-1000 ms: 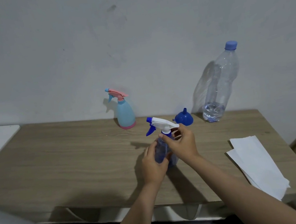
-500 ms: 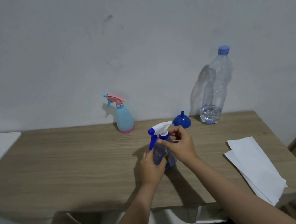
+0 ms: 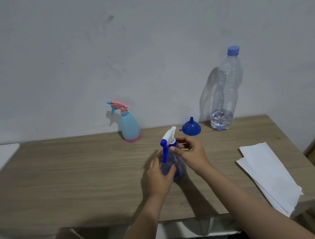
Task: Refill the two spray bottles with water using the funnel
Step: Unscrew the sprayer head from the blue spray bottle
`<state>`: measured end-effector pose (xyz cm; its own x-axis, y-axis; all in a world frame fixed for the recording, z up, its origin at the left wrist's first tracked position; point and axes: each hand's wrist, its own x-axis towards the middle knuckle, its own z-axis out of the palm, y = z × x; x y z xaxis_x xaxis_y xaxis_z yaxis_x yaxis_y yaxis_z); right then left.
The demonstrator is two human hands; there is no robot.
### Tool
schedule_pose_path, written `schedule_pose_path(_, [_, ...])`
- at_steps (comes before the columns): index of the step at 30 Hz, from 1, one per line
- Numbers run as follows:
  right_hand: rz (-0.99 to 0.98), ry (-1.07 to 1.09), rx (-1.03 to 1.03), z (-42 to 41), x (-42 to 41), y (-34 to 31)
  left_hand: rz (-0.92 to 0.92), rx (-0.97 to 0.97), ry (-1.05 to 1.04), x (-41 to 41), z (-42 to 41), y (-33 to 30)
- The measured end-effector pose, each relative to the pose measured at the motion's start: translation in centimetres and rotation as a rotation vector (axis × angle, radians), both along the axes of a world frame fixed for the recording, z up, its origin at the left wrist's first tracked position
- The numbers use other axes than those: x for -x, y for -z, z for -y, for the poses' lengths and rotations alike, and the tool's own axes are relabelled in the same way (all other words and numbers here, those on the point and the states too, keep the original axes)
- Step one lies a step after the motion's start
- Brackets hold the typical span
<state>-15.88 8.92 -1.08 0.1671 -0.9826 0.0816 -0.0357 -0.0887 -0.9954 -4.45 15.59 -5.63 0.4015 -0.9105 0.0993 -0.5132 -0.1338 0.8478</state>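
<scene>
Stretching across the room in front of a grey wall, one wooden table carries everything. Biggest of what stands on it is a single clear water bottle at the back right, upright, blue cap on, with only a shallow pool of water at its bottom. Two or more white paper sheets lie stacked near the right edge, overhanging the front corner.

Two spray bottles are here. A pale blue spray bottle with a pink trigger head and pink base stands alone at the back, close to the wall, well apart from both hands; I cannot tell what is inside it. A clear blue spray bottle with a white and blue trigger head stands near the table's middle, between the person's hands. How much it holds I cannot tell.

One blue funnel sits mouth down, spout up, just behind that bottle and beside the water bottle, untouched.

Left hand curls around the clear blue bottle's body from the left. Right hand pinches its neck just under the trigger head, thumb in front, fingers wrapped behind.
</scene>
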Motion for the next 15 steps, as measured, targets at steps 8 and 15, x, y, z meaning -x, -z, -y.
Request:
schedule_pose_path(8, [-0.047,0.004,0.035,0.59,-0.12,0.04,0.011,-0.001,0.02,-0.14,-0.21,-0.34])
schedule_pose_path(15, [-0.077,-0.08,0.027,0.81,0.5,0.11,-0.017,0.041,0.032,-0.04,0.01,-0.35])
